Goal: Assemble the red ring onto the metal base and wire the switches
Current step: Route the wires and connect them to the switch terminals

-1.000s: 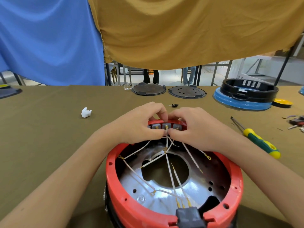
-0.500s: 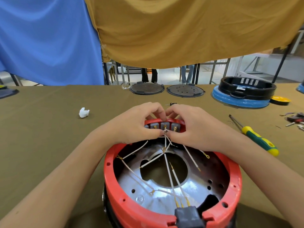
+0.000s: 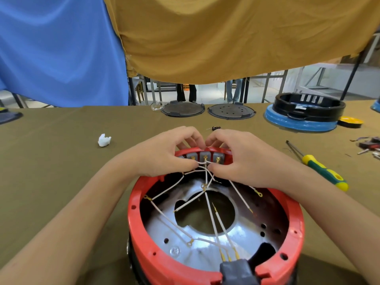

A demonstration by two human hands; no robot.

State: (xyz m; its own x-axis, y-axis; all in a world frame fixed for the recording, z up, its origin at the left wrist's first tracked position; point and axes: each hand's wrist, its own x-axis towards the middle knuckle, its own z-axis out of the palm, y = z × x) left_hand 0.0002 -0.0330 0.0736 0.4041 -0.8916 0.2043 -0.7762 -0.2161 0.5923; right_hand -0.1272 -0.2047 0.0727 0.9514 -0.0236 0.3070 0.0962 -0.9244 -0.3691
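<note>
A: Where's the red ring (image 3: 135,219)?

B: Seated on the metal base (image 3: 205,243), at the table's (image 3: 51,161) near edge. Grey switches (image 3: 204,156) line its far rim; white wires (image 3: 209,212) fan across the shiny base.

A: And the hands?

B: Left hand (image 3: 162,155) and right hand (image 3: 236,159) each pinch wires at the middle switch.

A: Risk?

B: Tugging crossed wires could probably pull a terminal loose. A screwdriver (image 3: 320,167) lies to the right.
</note>
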